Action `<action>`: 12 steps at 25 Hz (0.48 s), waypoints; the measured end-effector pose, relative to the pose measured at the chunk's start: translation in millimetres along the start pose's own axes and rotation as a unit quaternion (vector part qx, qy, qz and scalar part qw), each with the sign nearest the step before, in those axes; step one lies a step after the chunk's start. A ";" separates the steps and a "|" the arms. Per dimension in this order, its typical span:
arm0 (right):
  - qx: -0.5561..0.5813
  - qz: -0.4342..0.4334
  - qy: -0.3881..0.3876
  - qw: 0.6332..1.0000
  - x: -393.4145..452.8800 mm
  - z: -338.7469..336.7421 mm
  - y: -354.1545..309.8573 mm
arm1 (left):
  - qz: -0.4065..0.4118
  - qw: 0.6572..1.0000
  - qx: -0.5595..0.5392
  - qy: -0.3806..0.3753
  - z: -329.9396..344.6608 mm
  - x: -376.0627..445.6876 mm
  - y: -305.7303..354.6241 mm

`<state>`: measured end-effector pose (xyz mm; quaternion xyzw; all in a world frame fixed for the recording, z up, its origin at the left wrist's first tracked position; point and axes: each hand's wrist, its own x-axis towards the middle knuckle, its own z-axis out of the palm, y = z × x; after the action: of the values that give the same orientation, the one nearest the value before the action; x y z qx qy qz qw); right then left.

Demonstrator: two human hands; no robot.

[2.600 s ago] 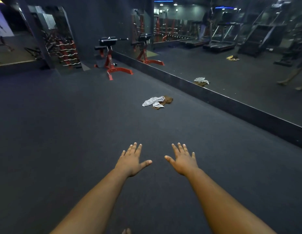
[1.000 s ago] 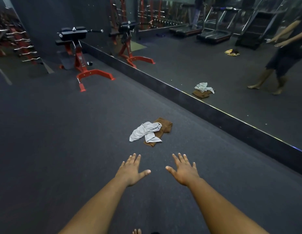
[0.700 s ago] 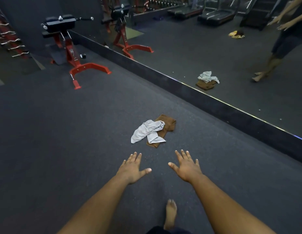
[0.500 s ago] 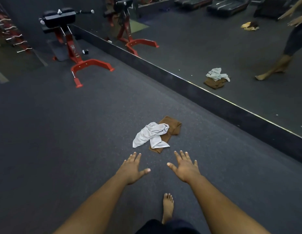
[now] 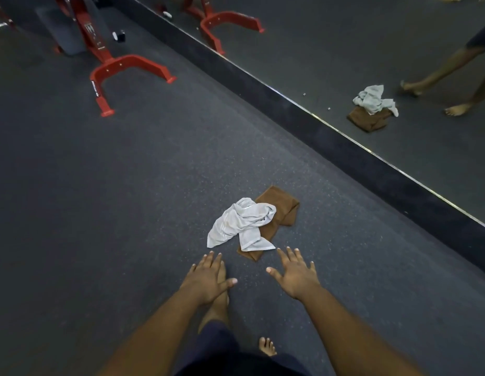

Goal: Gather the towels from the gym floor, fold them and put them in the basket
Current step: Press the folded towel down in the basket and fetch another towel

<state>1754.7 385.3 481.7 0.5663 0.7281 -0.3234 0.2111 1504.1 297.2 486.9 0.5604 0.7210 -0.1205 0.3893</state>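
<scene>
Closer now than a moment ago, I hold my left hand (image 5: 208,280) and right hand (image 5: 296,275) spread, empty, just short of the grey towel (image 5: 242,223) crumpled over the brown towel (image 5: 279,213) on the floor; gathering comes next, needing a downward reach.

So the brown towel (image 5: 279,210) is half buried under the crumpled white towel (image 5: 241,223), can't see how it's folded underneath. The red bench frame (image 5: 119,69) gets chopped by the top edge, only the base and lower post show, and there's small print on its leg way too tiny to read. The left hand (image 5: 208,280) covers most of the foot below it. In the mirror (image 5: 344,50) the person's reflection is cut off at the right edge, legs only. Both forearms run out the bottom of the shot.
</scene>
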 end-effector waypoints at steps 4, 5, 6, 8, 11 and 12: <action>0.011 0.044 -0.046 0.998 92.9 -3.6 -19.1 | 0.005 0.998 -0.009 -0.056 -26.1 107.4 -29.9; 0.015 0.054 -0.059 0.997 117.8 -3.1 -23.0 | 0.003 0.997 -0.013 -0.071 -29.4 135.3 -38.2; 0.021 0.063 -0.069 0.995 140.1 -2.3 -27.0 | 0.002 0.997 -0.016 -0.080 -31.7 159.2 -45.1; 0.040 0.074 -0.086 0.993 190.0 5.0 -33.1 | 0.000 0.995 -0.018 -0.096 -30.5 211.7 -59.6; 0.076 0.089 -0.106 0.987 281.4 41.1 -28.1 | -0.003 0.992 0.006 -0.127 -3.8 303.8 -81.6; 0.084 0.097 -0.107 0.986 312.7 59.5 -21.0 | -0.003 0.991 0.011 -0.136 10.7 333.5 -87.4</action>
<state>1646.8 555.1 234.1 0.6123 0.6128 -0.4205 0.2698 1406.9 498.9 224.5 0.5408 0.6619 -0.2049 0.4769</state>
